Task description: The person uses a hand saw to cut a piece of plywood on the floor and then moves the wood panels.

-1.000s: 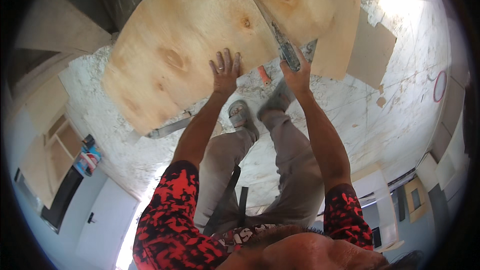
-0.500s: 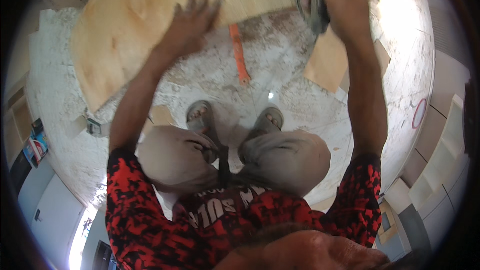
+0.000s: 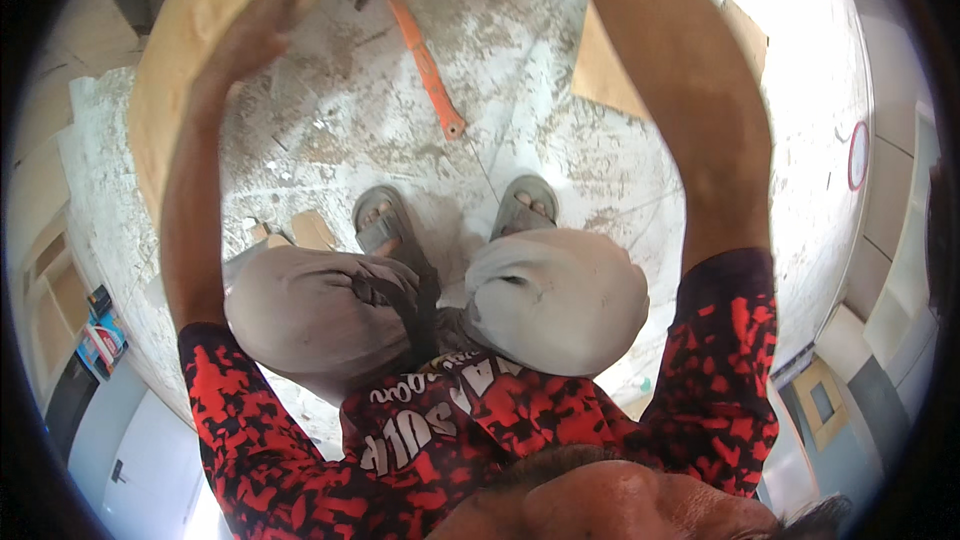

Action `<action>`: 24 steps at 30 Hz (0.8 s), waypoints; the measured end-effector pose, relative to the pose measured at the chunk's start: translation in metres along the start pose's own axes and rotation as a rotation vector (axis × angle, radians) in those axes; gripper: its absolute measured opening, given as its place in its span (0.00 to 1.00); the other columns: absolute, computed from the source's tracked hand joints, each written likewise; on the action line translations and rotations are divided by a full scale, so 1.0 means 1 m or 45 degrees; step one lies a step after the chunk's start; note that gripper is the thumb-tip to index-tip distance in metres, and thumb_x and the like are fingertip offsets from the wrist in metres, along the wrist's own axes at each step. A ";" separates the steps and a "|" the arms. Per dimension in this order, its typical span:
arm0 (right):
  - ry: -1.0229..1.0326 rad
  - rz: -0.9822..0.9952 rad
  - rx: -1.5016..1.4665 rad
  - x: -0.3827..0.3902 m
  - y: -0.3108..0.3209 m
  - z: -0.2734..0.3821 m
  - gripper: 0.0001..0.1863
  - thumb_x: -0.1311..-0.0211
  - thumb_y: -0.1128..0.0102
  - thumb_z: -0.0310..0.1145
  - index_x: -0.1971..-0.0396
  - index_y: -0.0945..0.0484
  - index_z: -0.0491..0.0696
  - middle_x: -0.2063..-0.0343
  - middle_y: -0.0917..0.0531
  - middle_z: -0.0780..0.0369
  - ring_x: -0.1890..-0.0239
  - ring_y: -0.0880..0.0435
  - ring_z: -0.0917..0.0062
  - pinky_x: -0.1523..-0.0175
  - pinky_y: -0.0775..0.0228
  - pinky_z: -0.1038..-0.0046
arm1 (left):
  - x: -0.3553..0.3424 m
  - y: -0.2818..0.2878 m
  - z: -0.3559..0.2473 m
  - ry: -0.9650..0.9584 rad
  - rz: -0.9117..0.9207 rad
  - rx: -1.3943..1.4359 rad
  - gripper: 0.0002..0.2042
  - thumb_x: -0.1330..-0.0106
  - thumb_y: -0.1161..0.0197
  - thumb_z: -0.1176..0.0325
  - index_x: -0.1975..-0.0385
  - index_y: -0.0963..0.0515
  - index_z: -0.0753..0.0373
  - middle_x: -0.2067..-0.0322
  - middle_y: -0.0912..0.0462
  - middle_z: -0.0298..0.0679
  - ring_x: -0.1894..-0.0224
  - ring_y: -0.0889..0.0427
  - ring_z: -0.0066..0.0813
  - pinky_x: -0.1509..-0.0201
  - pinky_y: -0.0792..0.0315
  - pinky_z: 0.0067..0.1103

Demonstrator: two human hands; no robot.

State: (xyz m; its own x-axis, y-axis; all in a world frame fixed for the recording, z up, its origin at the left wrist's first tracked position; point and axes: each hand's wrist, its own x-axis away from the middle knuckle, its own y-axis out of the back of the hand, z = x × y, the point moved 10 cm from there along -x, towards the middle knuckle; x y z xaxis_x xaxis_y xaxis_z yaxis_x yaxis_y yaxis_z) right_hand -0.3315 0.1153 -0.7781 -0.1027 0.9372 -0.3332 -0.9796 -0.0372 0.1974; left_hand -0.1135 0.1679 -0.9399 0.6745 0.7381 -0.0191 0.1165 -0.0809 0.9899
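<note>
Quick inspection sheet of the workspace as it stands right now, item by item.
Surface: dusty, paint-spattered concrete floor; the person crouches on it in sandals.
Job's things: large plywood sheet at upper left, its edge under the left hand.
Clutter: orange-handled tool lying on the floor ahead of the feet; small wood offcuts by the left foot; a second plywood piece partly behind the right forearm.
Grippers: left hand flat and open on the sheet; right hand out of frame, only the forearm shows.
Cables: nothing seen.
Surroundings: pale wall panels at right; cabinet frames at far left.
</note>
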 end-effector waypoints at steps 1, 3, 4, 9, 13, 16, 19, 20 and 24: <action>-0.005 -0.036 0.201 0.020 0.000 -0.003 0.20 0.44 0.41 0.38 0.56 0.28 0.40 0.68 0.18 0.51 0.66 0.19 0.58 0.64 0.27 0.60 | 0.008 -0.019 0.002 0.063 0.092 -0.015 0.39 0.45 0.41 0.75 0.31 0.50 0.57 0.31 0.52 0.47 0.29 0.51 0.42 0.30 0.47 0.34; 0.030 -0.168 0.244 0.057 0.005 -0.034 0.22 0.43 0.42 0.37 0.51 0.29 0.42 0.62 0.19 0.50 0.62 0.19 0.56 0.58 0.28 0.59 | 0.005 -0.048 -0.019 0.199 0.202 -0.096 0.42 0.46 0.38 0.71 0.31 0.53 0.57 0.30 0.56 0.47 0.29 0.53 0.50 0.33 0.48 0.45; 0.058 -0.237 0.259 0.068 0.008 -0.046 0.23 0.43 0.42 0.37 0.49 0.29 0.43 0.60 0.20 0.49 0.60 0.19 0.55 0.55 0.28 0.59 | 0.003 -0.062 -0.017 0.281 0.224 -0.165 0.43 0.47 0.37 0.69 0.31 0.54 0.56 0.30 0.57 0.46 0.30 0.53 0.55 0.36 0.47 0.53; -0.010 -0.341 0.270 0.120 -0.002 -0.065 0.28 0.43 0.42 0.34 0.44 0.35 0.38 0.58 0.20 0.48 0.56 0.20 0.58 0.50 0.29 0.64 | 0.014 -0.056 -0.036 0.178 0.151 -0.295 0.41 0.45 0.38 0.65 0.31 0.53 0.57 0.30 0.57 0.49 0.31 0.52 0.58 0.36 0.49 0.57; -0.053 -0.358 0.265 0.117 -0.009 -0.076 0.29 0.41 0.42 0.34 0.42 0.36 0.37 0.58 0.20 0.50 0.57 0.20 0.68 0.49 0.30 0.70 | 0.018 -0.061 -0.032 0.177 0.229 -0.342 0.41 0.46 0.36 0.62 0.32 0.50 0.58 0.30 0.58 0.49 0.30 0.56 0.56 0.36 0.53 0.59; -0.142 -0.314 0.287 0.118 -0.004 -0.083 0.29 0.42 0.41 0.31 0.42 0.37 0.37 0.58 0.20 0.52 0.57 0.21 0.71 0.50 0.30 0.72 | 0.013 -0.055 -0.026 0.148 0.304 -0.031 0.40 0.45 0.35 0.57 0.33 0.47 0.56 0.30 0.57 0.47 0.29 0.58 0.54 0.35 0.56 0.60; -0.193 -0.261 0.279 0.119 0.003 -0.089 0.29 0.41 0.42 0.30 0.41 0.38 0.37 0.59 0.20 0.54 0.58 0.22 0.73 0.50 0.30 0.72 | -0.028 -0.042 -0.002 0.336 0.240 0.247 0.32 0.37 0.45 0.49 0.35 0.42 0.52 0.30 0.57 0.45 0.29 0.57 0.52 0.34 0.60 0.59; -0.212 -0.244 0.265 0.118 0.004 -0.091 0.29 0.41 0.42 0.30 0.41 0.38 0.37 0.59 0.20 0.55 0.59 0.22 0.74 0.51 0.30 0.72 | -0.052 -0.037 0.010 0.414 0.206 0.295 0.30 0.36 0.47 0.47 0.35 0.42 0.51 0.30 0.57 0.45 0.29 0.57 0.52 0.34 0.60 0.59; -0.251 -0.100 0.184 0.113 0.000 -0.094 0.30 0.42 0.43 0.29 0.40 0.40 0.39 0.56 0.23 0.54 0.55 0.24 0.72 0.48 0.32 0.71 | -0.146 -0.037 0.083 0.732 -0.118 0.332 0.27 0.31 0.57 0.47 0.35 0.42 0.49 0.30 0.53 0.44 0.29 0.57 0.49 0.36 0.63 0.63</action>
State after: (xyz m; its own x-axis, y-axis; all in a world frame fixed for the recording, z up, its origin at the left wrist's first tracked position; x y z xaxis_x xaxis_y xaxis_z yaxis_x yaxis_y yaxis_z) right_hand -0.3589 0.1887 -0.9024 0.0220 0.9853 -0.1694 -0.9469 0.0749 0.3126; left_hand -0.1560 0.0075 -0.9856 0.1622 0.9856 0.0473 0.3778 -0.1063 0.9197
